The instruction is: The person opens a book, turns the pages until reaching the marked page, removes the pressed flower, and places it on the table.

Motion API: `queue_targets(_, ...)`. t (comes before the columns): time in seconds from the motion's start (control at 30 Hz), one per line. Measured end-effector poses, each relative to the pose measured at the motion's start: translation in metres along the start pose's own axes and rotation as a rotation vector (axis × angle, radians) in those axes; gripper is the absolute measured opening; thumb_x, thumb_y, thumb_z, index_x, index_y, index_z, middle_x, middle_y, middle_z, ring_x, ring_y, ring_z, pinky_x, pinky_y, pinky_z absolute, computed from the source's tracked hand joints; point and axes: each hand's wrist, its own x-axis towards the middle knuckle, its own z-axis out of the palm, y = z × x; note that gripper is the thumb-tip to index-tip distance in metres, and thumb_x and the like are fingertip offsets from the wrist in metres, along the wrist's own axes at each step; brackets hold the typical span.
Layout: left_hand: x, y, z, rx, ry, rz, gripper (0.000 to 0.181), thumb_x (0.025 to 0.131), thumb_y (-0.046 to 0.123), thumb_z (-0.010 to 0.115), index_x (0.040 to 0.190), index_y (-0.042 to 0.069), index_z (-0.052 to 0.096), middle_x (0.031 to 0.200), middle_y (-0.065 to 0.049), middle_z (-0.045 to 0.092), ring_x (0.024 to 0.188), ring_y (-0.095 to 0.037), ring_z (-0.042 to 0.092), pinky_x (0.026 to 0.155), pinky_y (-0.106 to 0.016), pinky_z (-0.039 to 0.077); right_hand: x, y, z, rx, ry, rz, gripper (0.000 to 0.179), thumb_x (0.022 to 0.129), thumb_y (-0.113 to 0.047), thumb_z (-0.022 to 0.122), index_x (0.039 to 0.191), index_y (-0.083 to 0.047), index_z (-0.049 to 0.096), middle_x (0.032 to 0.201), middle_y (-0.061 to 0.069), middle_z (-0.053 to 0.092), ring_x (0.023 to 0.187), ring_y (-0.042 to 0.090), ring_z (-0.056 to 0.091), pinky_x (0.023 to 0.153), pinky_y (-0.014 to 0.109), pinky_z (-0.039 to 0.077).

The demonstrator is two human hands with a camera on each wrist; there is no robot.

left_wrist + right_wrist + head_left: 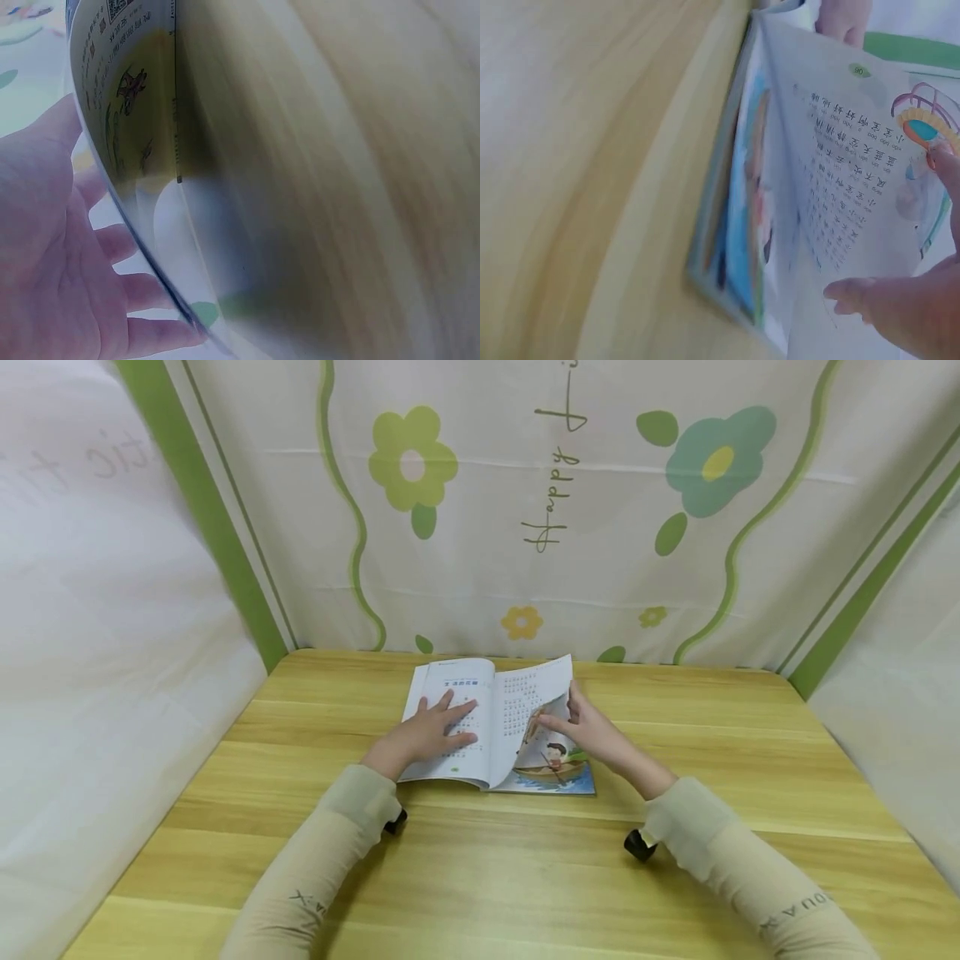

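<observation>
A paperback children's book [457, 681] lies open on the wooden table, its text printed with small pictures. My left hand [435, 731] rests spread on the left page, fingers apart. In the left wrist view, the palm [45, 247] is beside the book's curved edge. At the right side, my right hand [592, 727] pinches the outer edge of a page [517, 693], which is lifted and bent toward the spine. Beneath that page shows a colour picture [558, 772] of a figure in a boat. The right wrist view has the thumb [862, 292] against the printed page.
The wood-grain table [480, 877] runs back to a pale curtain [480, 568] with flowers and lettering. White fabric sides [97, 610] with green bands stand left and right. A black wrist device [640, 845] sits under the right cuff.
</observation>
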Motion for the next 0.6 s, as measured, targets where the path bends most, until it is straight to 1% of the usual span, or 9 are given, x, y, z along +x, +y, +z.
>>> queue_targets(0.1, 0.0, 0.0, 0.001, -0.001, 0.001, 0.003, 0.071, 0.103, 0.056, 0.053, 0.164, 0.03, 0.028, 0.17, -0.017, 0.002, 0.149, -0.054, -0.006, 0.119, -0.067, 0.01, 0.003, -0.006, 0.005, 0.043, -0.033, -0.026, 0.101, 0.106, -0.025, 0.06, 0.157, -0.003, -0.024, 0.165, 0.018, -0.025, 0.153, 0.043, -0.006, 0.121, 0.055, 0.014)
queue_targets(0.17, 0.0, 0.001, 0.001, 0.0, 0.002, 0.007, 0.071, 0.103, 0.056, 0.053, 0.164, 0.03, 0.028, 0.17, -0.017, 0.002, 0.15, -0.053, -0.006, 0.119, -0.066, 0.009, 0.005, -0.011, 0.009, 0.032, -0.051, -0.043, 0.099, 0.106, -0.025, 0.06, 0.158, -0.002, -0.021, 0.166, 0.018, -0.024, 0.153, 0.044, -0.005, 0.121, 0.056, 0.015)
queue_targets(0.27, 0.0, 0.002, 0.0, -0.003, 0.008, 0.011, 0.071, 0.103, 0.056, 0.053, 0.164, 0.029, 0.028, 0.17, -0.018, 0.002, 0.149, -0.055, -0.006, 0.118, -0.068, 0.011, 0.007, -0.015, 0.015, 0.007, -0.101, -0.058, 0.095, 0.107, -0.024, 0.059, 0.161, -0.007, -0.017, 0.167, 0.016, -0.021, 0.152, 0.047, -0.001, 0.119, 0.057, 0.019)
queue_targets(0.33, -0.001, 0.003, 0.0, -0.01, 0.011, 0.013, 0.072, 0.103, 0.057, 0.053, 0.164, 0.03, 0.028, 0.17, -0.017, 0.002, 0.148, -0.057, -0.005, 0.116, -0.072, 0.013, 0.008, -0.015, 0.02, -0.02, -0.143, -0.058, 0.093, 0.107, -0.024, 0.059, 0.163, -0.011, -0.015, 0.168, 0.013, -0.02, 0.152, 0.048, 0.005, 0.118, 0.057, 0.023)
queue_targets(0.4, -0.001, 0.004, -0.001, -0.022, 0.011, 0.016, 0.072, 0.103, 0.057, 0.053, 0.164, 0.03, 0.028, 0.17, -0.017, 0.001, 0.147, -0.058, -0.005, 0.114, -0.074, 0.015, 0.008, -0.015, 0.025, -0.049, -0.188, -0.066, 0.092, 0.107, -0.023, 0.059, 0.164, -0.014, -0.012, 0.169, 0.011, -0.018, 0.153, 0.045, 0.005, 0.118, 0.057, 0.024)
queue_targets(0.5, -0.001, 0.004, -0.002, -0.038, 0.007, 0.017, 0.071, 0.103, 0.057, 0.053, 0.164, 0.03, 0.027, 0.169, -0.016, 0.0, 0.147, -0.059, -0.005, 0.113, -0.075, 0.016, 0.008, -0.016, 0.031, -0.117, -0.229, -0.095, 0.088, 0.106, -0.02, 0.06, 0.165, -0.015, -0.005, 0.169, 0.014, -0.012, 0.153, 0.041, 0.007, 0.118, 0.056, 0.025)
queue_targets(0.57, -0.002, 0.004, -0.003, -0.044, 0.015, 0.013, 0.073, 0.103, 0.056, 0.053, 0.165, 0.029, 0.026, 0.17, -0.015, 0.001, 0.147, -0.059, -0.004, 0.112, -0.075, 0.017, 0.008, -0.017, 0.035, -0.166, -0.237, -0.123, 0.084, 0.106, -0.019, 0.06, 0.166, -0.013, 0.001, 0.169, 0.017, -0.008, 0.154, 0.039, 0.006, 0.118, 0.057, 0.024)
queue_targets(0.6, -0.002, 0.004, -0.003, -0.046, 0.02, 0.008, 0.073, 0.103, 0.056, 0.054, 0.165, 0.028, 0.026, 0.17, -0.014, 0.001, 0.147, -0.059, -0.004, 0.112, -0.075, 0.018, 0.008, -0.018, 0.037, -0.184, -0.238, -0.14, 0.082, 0.106, -0.018, 0.06, 0.166, -0.011, 0.004, 0.169, 0.019, -0.006, 0.154, 0.04, 0.007, 0.118, 0.057, 0.025)
